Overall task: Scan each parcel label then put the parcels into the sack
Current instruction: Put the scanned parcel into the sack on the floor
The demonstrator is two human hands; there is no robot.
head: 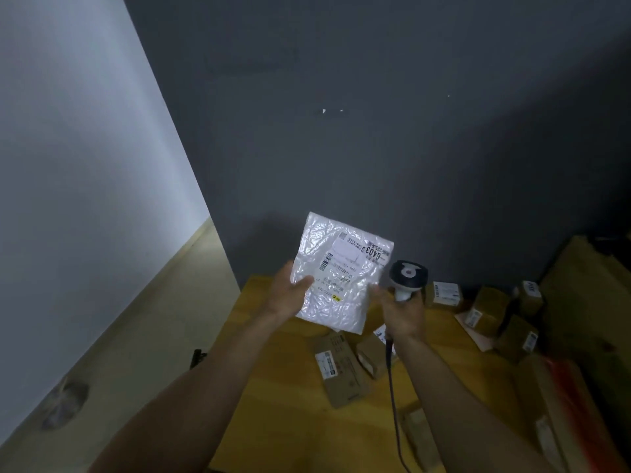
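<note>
Head view: white parcel [341,278] held up at mid-frame above the yellow surface [273,387], label [345,264] facing the camera. Left grip [288,297] clamped on the parcel's lower left edge, thumb across the front. Right grip [403,315] clamped round the scanner [408,276], just right of the parcel, cord [392,387] hanging down.

For a clean read, probably best to turn the scanner's nose onto the barcode at the label's left side, pull the crinkled plastic flat, tilt it out of the glare and keep the thumb off the print.

Counted: one white parcel in hand, one scanner, at least six brown cardboard parcels [341,373] lying on the surface toward the lower right, some too blurred to separate. No sack plainly made out.
</note>
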